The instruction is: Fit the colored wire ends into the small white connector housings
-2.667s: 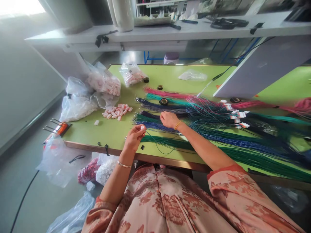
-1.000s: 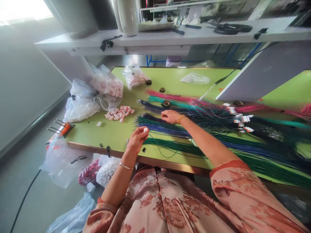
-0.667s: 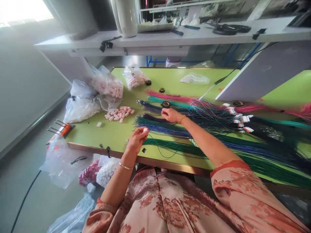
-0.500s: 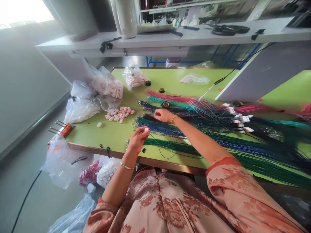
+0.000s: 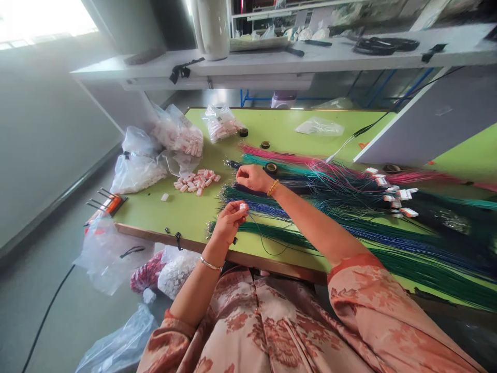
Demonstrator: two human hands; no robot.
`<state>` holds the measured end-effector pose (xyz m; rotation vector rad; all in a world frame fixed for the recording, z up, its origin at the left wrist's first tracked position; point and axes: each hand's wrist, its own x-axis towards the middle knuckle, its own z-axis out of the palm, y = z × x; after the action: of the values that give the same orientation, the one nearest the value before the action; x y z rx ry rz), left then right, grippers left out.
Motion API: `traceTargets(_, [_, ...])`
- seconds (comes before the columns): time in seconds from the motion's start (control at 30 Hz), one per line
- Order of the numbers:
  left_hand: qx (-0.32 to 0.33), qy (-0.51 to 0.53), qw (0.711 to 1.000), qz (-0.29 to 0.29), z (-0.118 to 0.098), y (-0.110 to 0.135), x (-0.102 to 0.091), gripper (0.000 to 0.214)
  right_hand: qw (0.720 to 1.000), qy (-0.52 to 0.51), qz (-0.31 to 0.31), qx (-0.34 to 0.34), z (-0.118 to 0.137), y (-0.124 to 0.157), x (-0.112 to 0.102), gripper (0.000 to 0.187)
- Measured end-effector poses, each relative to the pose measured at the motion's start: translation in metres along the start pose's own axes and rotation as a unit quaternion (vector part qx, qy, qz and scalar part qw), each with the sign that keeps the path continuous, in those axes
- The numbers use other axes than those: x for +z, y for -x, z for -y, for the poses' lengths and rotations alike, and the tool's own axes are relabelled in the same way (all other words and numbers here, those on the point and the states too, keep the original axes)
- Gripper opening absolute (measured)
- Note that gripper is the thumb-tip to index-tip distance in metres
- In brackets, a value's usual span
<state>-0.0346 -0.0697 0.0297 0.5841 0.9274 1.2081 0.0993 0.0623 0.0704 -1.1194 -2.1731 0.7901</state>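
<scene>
My left hand (image 5: 229, 224) is closed in a pinch on a small white-and-orange plastic connector (image 5: 243, 206), above the table's near edge. A thin dark green wire (image 5: 261, 241) trails from the connector and loops down over the table. Beyond it, my right hand (image 5: 254, 177) has its fingers pressed together over the left ends of a dark wire bundle (image 5: 298, 180). Whatever lies between those fingertips is too small to make out. Left of both hands is a loose pile of white-and-orange connectors (image 5: 197, 181).
Blue wires (image 5: 267, 208), green wires (image 5: 295, 234) and pink wires (image 5: 272, 152) run rightward across the green table (image 5: 155, 220). Bags of connectors (image 5: 176, 132) stand at the back left. Tape rolls (image 5: 271, 167) lie among the wires. A white shelf (image 5: 256, 66) spans the back.
My right hand has moved left along the dark wires, toward their ends. My left hand keeps its pinch on the connector. The whole view has shifted slightly.
</scene>
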Motion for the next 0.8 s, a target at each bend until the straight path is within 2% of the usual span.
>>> traceTargets(0.2, [0.001,0.062,0.998,0.015,0.000,-0.002,0.001,0.035,0.994,-0.105,-0.017,-0.022,0.021,0.034,-0.005,0.014])
traceTargets(0.33, [-0.006,0.093,0.995,0.024,-0.001,-0.004,0.004,0.033,0.990,-0.136,-0.026,-0.002,0.022,0.069,-0.008,0.012])
traceTargets(0.47, [-0.011,0.092,0.995,0.025,-0.001,-0.004,0.009,0.032,0.986,-0.160,-0.029,0.025,0.016,0.096,-0.001,0.011])
traceTargets(0.6, [-0.009,0.080,0.996,0.028,0.001,-0.004,0.013,0.030,0.983,-0.170,-0.044,0.045,0.011,0.108,0.009,0.009])
traceTargets(0.8, [-0.005,0.075,0.996,0.039,0.002,-0.004,0.015,0.030,0.982,-0.167,-0.078,0.042,0.008,0.110,0.013,0.009])
